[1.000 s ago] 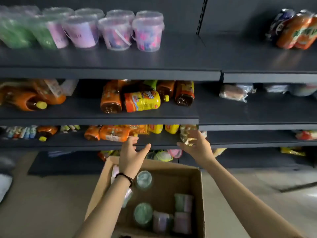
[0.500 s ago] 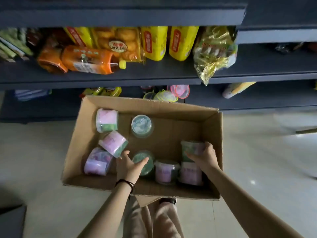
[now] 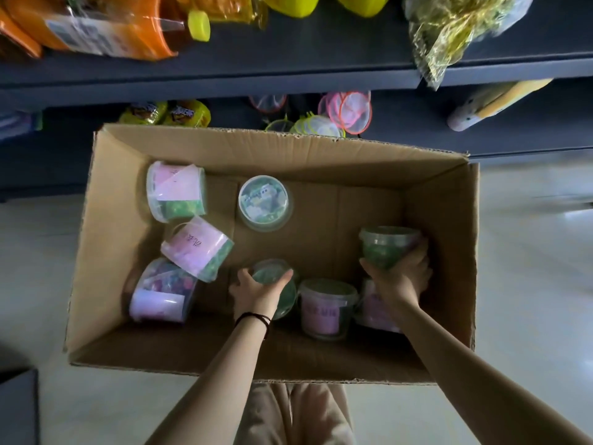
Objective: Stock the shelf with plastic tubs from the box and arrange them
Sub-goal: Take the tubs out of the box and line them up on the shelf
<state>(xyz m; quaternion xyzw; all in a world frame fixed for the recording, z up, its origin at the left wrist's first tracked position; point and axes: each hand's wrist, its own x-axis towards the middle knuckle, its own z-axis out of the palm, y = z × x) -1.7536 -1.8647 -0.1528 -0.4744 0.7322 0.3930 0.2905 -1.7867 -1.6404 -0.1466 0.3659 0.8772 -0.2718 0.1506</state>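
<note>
Inside the cardboard box (image 3: 442, 220), a green-lidded tub (image 3: 272, 277) is gripped by the left hand (image 3: 256, 292), while a green tub (image 3: 386, 247) is held in the right hand's (image 3: 401, 274) curled fingers (image 3: 367, 264).

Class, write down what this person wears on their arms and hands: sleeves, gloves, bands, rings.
No sleeves show: the left forearm and right forearm are bare to the frame edge. Neither the left hand nor the right hand wears a glove. A thin black band, seemingly two strands, circles the left wrist. The right wrist carries nothing; no rings are visible.
</note>
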